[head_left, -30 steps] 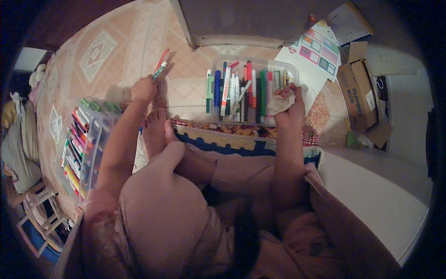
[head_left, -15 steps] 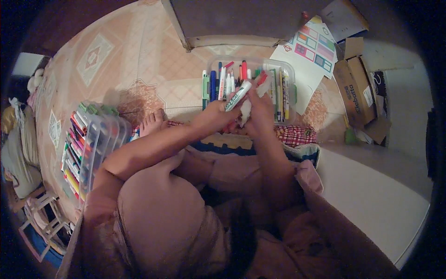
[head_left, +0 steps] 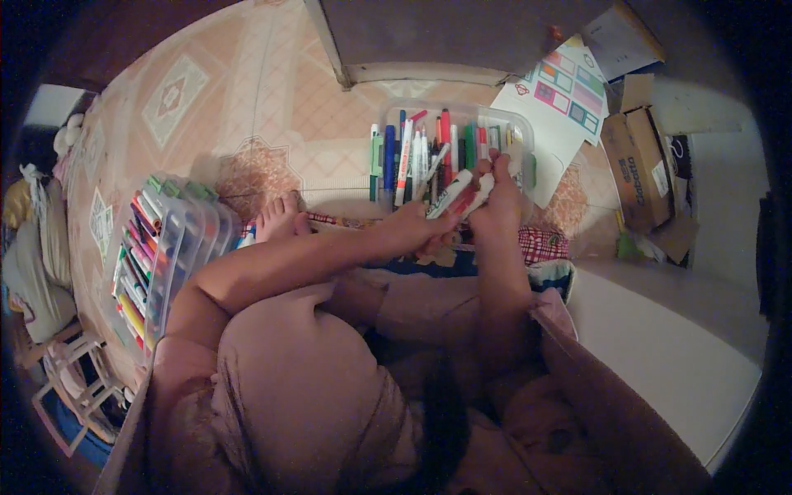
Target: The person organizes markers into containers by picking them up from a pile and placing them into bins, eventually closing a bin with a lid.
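Observation:
Just in front of my lap, my left hand [head_left: 410, 228] is closed around a white marker [head_left: 450, 195] with green print, tilted up to the right. Beside it my right hand [head_left: 500, 206] grips a crumpled white tissue [head_left: 480, 195] with red on it; whether the red is a stain or another marker's barrel, I cannot tell. Both hands are close together over the near edge of a clear plastic box [head_left: 521, 124]. In that box stand and lie several markers, among them a blue marker [head_left: 389, 157] and a red marker [head_left: 445, 130].
At my left, a second clear box [head_left: 177, 256] holds many coloured markers. A printed white sheet [head_left: 540, 153] lies behind the near box at the right, beside an opened cardboard box [head_left: 637, 169]. My bare foot [head_left: 279, 219] rests on the patterned floor [head_left: 239, 99]. Clothes [head_left: 41, 256] hang far left.
Both hands have drawn nearer to me and a little right, uncovering more markers in the box. The white tissue is now bunched smaller beside the marker. The view has shifted slightly.

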Available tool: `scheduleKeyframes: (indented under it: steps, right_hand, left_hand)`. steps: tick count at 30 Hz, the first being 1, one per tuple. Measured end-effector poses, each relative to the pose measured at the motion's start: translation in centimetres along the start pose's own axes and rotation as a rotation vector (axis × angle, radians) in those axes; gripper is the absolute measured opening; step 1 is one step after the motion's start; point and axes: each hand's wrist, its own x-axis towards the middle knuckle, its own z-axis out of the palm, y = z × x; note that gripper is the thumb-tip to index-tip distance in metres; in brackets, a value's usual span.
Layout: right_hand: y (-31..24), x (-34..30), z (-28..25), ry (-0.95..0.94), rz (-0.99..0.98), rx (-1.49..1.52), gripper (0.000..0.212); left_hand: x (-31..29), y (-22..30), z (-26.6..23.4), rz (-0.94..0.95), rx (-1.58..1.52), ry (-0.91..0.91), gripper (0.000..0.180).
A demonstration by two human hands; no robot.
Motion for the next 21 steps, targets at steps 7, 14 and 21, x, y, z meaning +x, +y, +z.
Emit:
scheduleKeyframes:
  steps: [7,14,21]
  right_hand:
    - [-1.3,-0.7,0.9,-0.668,0.274,0.404,0.025]
    - [0.3,-2.9,2.6,-0.529,0.106,-0.07,0.021]
    - [1.0,-2.6,2.3,-0.062,-0.245,-0.368,0.023]
  left_hand:
    - [-0.4,-1.3,-0.7,-0.056,-0.731,-0.555,0.038]
    - [-0.7,-0.5,-1.2,0.023,-0.41,-0.194,0.036]
    - [0.6,-1.3,-0.2,0.514,0.612,0.396,0.033]
